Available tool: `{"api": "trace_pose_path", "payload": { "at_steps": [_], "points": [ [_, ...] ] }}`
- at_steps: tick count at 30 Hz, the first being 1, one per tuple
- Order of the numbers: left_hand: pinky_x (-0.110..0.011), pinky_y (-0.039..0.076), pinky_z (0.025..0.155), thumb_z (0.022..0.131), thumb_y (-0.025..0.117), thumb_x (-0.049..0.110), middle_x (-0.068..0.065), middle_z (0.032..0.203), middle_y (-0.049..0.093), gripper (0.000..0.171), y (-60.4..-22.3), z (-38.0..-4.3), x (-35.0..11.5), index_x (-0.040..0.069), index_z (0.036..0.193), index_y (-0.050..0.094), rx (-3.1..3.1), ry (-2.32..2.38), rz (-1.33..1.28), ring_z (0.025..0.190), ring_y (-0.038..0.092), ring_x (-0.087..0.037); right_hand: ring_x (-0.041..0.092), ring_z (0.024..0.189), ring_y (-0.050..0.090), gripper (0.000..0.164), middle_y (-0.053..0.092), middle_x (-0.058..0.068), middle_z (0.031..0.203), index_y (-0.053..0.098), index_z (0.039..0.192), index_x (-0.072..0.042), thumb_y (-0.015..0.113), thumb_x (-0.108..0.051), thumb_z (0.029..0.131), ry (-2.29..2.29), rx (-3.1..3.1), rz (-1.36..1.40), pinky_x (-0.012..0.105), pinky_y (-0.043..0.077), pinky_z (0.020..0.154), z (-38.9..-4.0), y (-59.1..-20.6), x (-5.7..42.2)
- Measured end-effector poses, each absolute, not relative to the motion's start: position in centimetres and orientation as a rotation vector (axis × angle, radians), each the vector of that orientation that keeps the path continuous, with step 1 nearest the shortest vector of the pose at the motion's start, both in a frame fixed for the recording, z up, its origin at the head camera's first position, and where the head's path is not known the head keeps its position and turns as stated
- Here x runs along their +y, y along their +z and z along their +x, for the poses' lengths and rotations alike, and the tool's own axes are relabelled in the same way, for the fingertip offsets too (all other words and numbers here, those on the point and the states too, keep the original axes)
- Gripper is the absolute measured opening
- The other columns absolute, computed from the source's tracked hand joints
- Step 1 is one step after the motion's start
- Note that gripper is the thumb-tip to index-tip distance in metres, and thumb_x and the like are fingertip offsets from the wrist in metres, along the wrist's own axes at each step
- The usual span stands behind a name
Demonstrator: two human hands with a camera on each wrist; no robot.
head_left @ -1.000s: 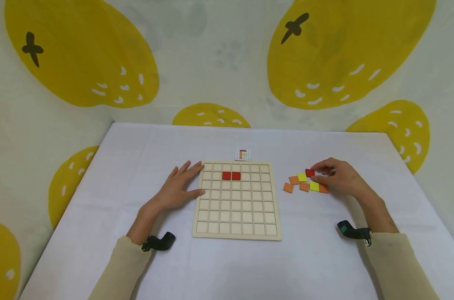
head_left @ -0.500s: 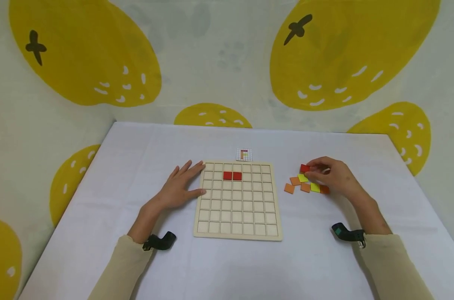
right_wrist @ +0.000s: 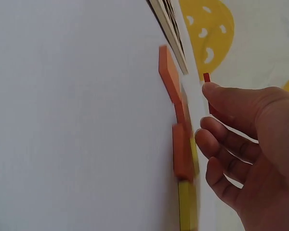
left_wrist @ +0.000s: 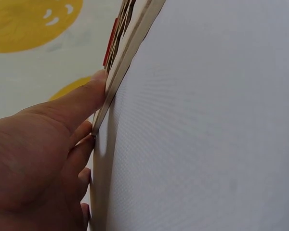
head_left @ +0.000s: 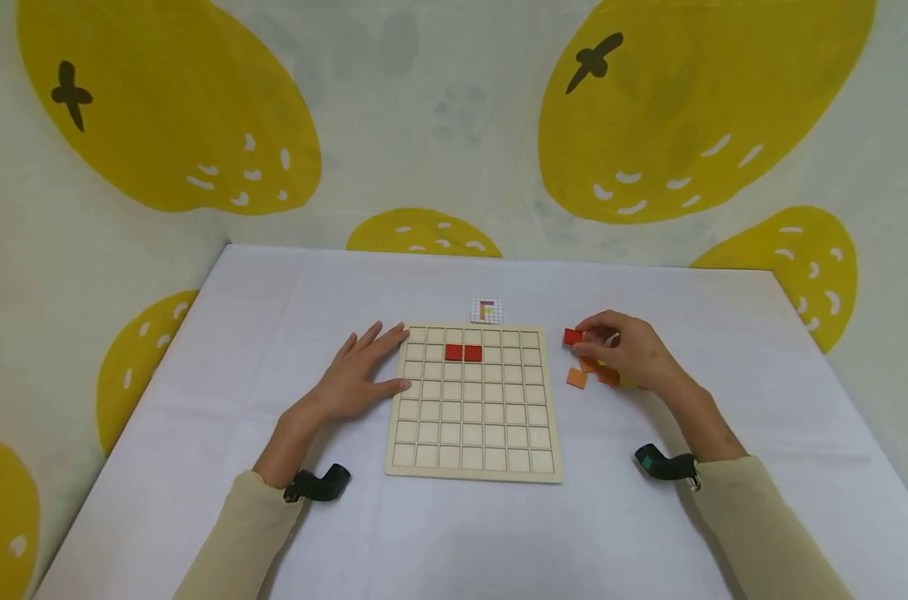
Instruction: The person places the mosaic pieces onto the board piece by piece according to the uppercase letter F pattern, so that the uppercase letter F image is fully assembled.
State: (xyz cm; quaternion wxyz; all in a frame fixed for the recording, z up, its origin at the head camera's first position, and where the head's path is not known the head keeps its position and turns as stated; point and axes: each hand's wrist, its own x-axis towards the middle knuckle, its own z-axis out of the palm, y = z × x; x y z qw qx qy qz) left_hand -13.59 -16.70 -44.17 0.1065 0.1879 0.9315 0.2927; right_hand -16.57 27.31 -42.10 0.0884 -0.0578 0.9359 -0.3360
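Observation:
A square wooden grid board (head_left: 474, 417) lies on the table, with two red tiles (head_left: 454, 352) side by side in its second row. My left hand (head_left: 356, 379) rests at the board's left edge, fingers spread and straight; in the left wrist view the thumb (left_wrist: 89, 94) touches the rim. Between thumb and fingers, my right hand (head_left: 634, 350) pinches a red tile (head_left: 573, 337), held just right of the board's upper right side. Under that hand lie orange tiles (head_left: 577, 378) and yellow tiles (right_wrist: 185, 204), partly hidden by it in the head view.
Behind the board's far edge lies a small pattern card (head_left: 487, 311) with a coloured grid. A white cloth (head_left: 303, 283) covers the table, and a wall hanging (head_left: 438, 150) with yellow fruit shapes stands behind it. Each wrist carries a black camera mount (head_left: 667, 463).
My right hand has moved left with the red tile, away from the spot among the loose tiles and closer to the board. My left hand has stayed at the board's edge.

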Motion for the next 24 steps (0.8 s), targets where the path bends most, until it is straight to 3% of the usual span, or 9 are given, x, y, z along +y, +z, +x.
{"api": "trace_pose_path", "payload": {
  "at_steps": [7,24],
  "points": [
    [-0.063,0.004,0.133,0.096,0.075,0.036,-0.003,0.173,0.031,0.081,-44.3,-13.7,-16.7,0.016,0.164,0.035,2.749,0.858,0.552,0.165,0.013,-0.036,0.022,0.091,0.059,0.03,0.07,0.007,0.101,0.072,0.119,-0.011,0.079,-0.027,0.094,-1.017,2.77,-0.234,0.021,0.05,0.075,-16.9,-41.7,24.8],
    [-0.062,0.004,0.133,0.096,0.075,0.037,-0.003,0.173,0.031,0.081,-44.5,-13.7,-16.6,0.018,0.164,0.035,2.755,0.859,0.54,0.165,0.013,-0.035,0.02,0.091,0.058,0.029,0.067,0.005,0.099,0.075,0.115,-0.012,0.084,-0.023,0.089,-1.069,2.738,-0.414,0.028,0.049,0.075,-16.6,-42.9,20.9]
  ]
}}
